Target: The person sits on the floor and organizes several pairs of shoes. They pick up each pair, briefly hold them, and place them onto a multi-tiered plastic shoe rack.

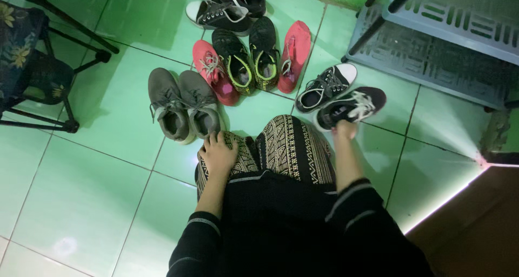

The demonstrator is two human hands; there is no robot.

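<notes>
Shoes sit in a bunch on the green tile floor (97,201), in front of a person who is crouching down. The right hand (345,129) reaches out to a black sneaker with white laces (350,108) on the right side. Its fingers curl over the near edge of that shoe, but I cannot tell if they grip it tight. The left hand (218,154) lies flat on the person's knee with its fingers spread and holds nothing. It is just beside the pair of gray sneakers (185,106).

The black sneaker touches its partner (326,86), which lies a bit farther away. A tug could drag that partner along or bump it. The white laces look loose, so they might snag. A weak hold on just the edge could let the shoe slip and drop. Farther off, pink shoes (216,78) and black-and-yellow shoes (250,61) lie packed together.
</notes>
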